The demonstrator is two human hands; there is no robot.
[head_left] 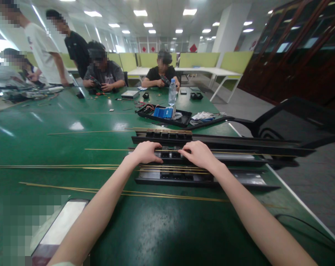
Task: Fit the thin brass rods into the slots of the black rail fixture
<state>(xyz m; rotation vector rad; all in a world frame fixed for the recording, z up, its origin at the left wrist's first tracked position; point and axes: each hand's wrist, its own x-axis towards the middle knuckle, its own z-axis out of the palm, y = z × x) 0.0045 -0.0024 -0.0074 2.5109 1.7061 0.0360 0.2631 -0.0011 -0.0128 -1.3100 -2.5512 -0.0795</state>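
Fingers (158, 159): left hand (145, 152) parted at channel edge (175, 161), right hand (197, 151) pinched, seemingly on rod (170, 150)

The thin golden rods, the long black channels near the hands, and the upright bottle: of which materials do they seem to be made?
Thin golden rods: probably brass or brass-coloured metal; they are yellow and shiny.
Long black channels: coated metal or hard plastic, unclear; dark walls, partly shiny grey inside.
Bottle: likely clear plastic, being see-through and glossy.
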